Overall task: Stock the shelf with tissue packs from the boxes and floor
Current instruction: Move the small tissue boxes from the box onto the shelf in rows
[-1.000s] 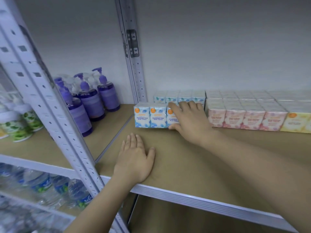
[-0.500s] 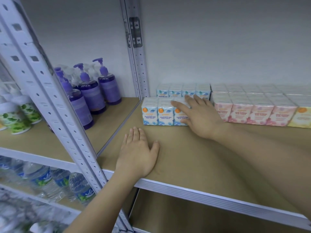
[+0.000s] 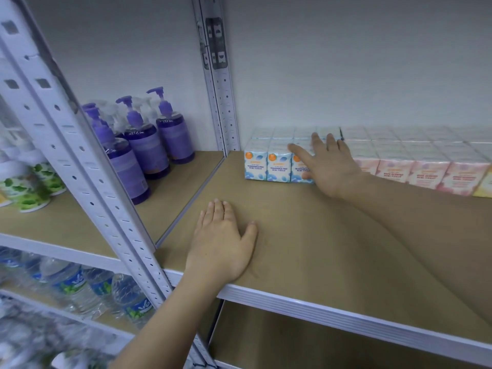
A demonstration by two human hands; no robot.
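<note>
Two hands on the shelf [image 3: 346, 262], neither holding anything. Landmark: rear upright post [image 3: 226, 102] at the back corner.

Blue tissue packs [image 3: 267, 166] sit just right of that post's foot, against the back wall. The block's long axis runs left-right along the wall, labels facing out. Pink tissue packs [image 3: 415, 171] continue the same row further right of the post, seemingly butted against the blue block, though the hand hides the seam.

Right hand [image 3: 330, 166]: fingers straight and spread, laid over the blue block's right end, fingertips on the top faces, thumb low at the front face. Pressing or aligning, not gripping.

Left hand [image 3: 221, 241]: flat, palm down on bare board near the front edge, well forward of the post, apart from any pack. Looks like bracing.

Judgement: block looks placed and is being squared up. Right hand is the nearer one; any further nudge goes straight back toward the wall or left toward the post. Bare board in front of the row can take more packs. No boxes or floor stock in view.
</note>
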